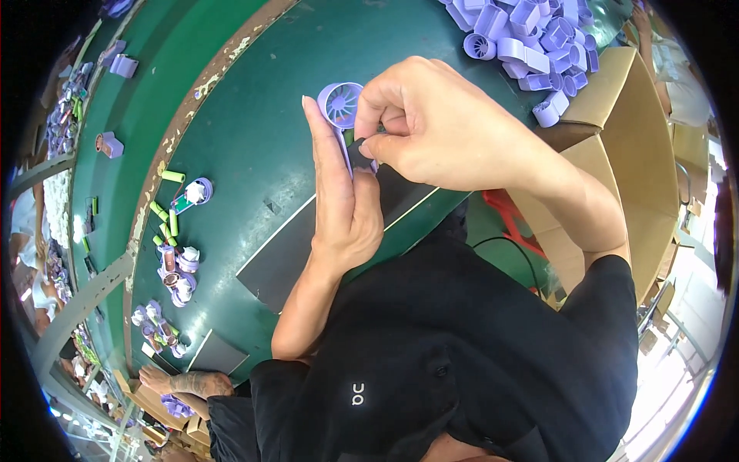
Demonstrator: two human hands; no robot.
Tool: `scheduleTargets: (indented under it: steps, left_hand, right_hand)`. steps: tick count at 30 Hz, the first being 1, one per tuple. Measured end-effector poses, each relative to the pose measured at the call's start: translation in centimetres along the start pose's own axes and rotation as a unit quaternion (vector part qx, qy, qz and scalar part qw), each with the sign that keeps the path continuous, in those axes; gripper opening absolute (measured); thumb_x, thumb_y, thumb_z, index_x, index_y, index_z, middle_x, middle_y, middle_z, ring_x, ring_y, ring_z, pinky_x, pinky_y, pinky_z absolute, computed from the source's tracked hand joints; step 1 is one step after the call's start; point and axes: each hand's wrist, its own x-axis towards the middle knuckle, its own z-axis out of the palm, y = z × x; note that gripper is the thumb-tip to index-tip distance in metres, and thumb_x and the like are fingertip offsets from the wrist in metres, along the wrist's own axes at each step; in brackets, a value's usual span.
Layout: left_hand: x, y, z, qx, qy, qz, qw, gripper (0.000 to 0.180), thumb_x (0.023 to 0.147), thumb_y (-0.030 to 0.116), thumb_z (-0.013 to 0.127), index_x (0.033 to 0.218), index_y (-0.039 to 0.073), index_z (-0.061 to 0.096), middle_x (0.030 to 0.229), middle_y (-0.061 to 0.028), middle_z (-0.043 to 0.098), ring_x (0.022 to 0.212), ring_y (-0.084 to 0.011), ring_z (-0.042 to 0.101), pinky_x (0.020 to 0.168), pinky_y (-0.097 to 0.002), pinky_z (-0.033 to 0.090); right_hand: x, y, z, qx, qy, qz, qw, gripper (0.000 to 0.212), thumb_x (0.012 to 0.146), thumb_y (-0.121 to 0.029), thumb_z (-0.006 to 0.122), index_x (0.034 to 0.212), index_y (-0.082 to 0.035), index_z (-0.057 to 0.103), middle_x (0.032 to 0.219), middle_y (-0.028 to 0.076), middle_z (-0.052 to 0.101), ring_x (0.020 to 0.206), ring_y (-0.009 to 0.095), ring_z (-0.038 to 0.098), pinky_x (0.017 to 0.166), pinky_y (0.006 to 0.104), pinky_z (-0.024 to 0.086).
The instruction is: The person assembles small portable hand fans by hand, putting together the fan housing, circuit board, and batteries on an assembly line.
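Note:
A purple plastic fan housing (341, 105) with a round, spoked end stands upright against my left hand (346, 219). The fingers of that hand are stretched along its left side, and the thumb side closes around its lower part. My right hand (439, 127) reaches in from the right and pinches a small black pad (359, 154) between thumb and fingertips. The pad is at the open lower part of the housing, partly hidden by the fingers. A bit of green shows inside, just above the pad. Under both hands lies a long dark sheet (281, 258) on the green table.
Many purple housings (531, 50) are heaped at the far right, beside an open cardboard box (639, 154). Green battery cells (172, 223) and part-assembled fans (183, 289) lie on the left. Beyond a chipped brown rail (188, 108) runs a green belt (165, 65). A co-worker's hand (156, 379) rests lower left.

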Motion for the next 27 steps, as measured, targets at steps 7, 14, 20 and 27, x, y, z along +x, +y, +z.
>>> scheduleTargets:
  steps: [7, 14, 20, 27]
  left_hand:
    - [-0.1, -0.2, -0.3, 0.058, -0.018, 0.044, 0.997, 0.084, 0.093, -0.009, 0.039, 0.163, -0.012, -0.008, 0.162, -0.0347, 0.025, 0.148, -0.045, 0.036, 0.124, -0.0476, 0.028]
    - [-0.3, -1.0, 0.4, 0.093, 0.005, 0.057, 0.994, 0.079, 0.101, -0.007, 0.041, 0.163, -0.012, -0.007, 0.16, -0.0337, 0.028, 0.145, -0.0446, 0.04, 0.122, -0.0481, 0.03]
    - [-0.3, -2.1, 1.3, 0.079, 0.032, 0.061, 0.994, 0.073, 0.105, -0.006, 0.039, 0.163, -0.012, -0.003, 0.155, -0.0328, 0.037, 0.138, -0.0424, 0.048, 0.118, -0.0454, 0.036]
    - [-0.1, -2.2, 2.9, 0.067, 0.113, 0.058, 0.99, 0.069, 0.106, -0.005, 0.039, 0.164, -0.011, 0.002, 0.148, -0.0285, 0.048, 0.128, -0.0344, 0.057, 0.113, -0.0403, 0.041]
  right_hand:
    - [0.2, -0.1, 0.4, 0.036, -0.009, 0.062, 0.997, 0.009, 0.078, 0.001, 0.065, 0.081, 0.007, 0.071, 0.077, 0.022, 0.073, 0.077, 0.035, 0.075, 0.073, 0.0438, 0.057]
    - [0.3, 1.2, 2.0, 0.06, 0.044, 0.012, 0.997, 0.011, 0.078, 0.002, 0.064, 0.081, 0.002, 0.074, 0.073, 0.019, 0.072, 0.073, 0.036, 0.074, 0.07, 0.0445, 0.056]
    - [-0.1, 1.8, 2.9, -0.034, 0.102, -0.021, 0.994, 0.01, 0.079, -0.002, 0.065, 0.079, -0.001, 0.075, 0.072, 0.02, 0.07, 0.07, 0.041, 0.071, 0.068, 0.0477, 0.057]
    - [-0.7, 3.7, 6.1, -0.065, 0.22, -0.058, 0.972, 0.006, 0.079, -0.009, 0.075, 0.082, -0.004, 0.076, 0.067, 0.015, 0.064, 0.056, 0.03, 0.061, 0.056, 0.0397, 0.049]
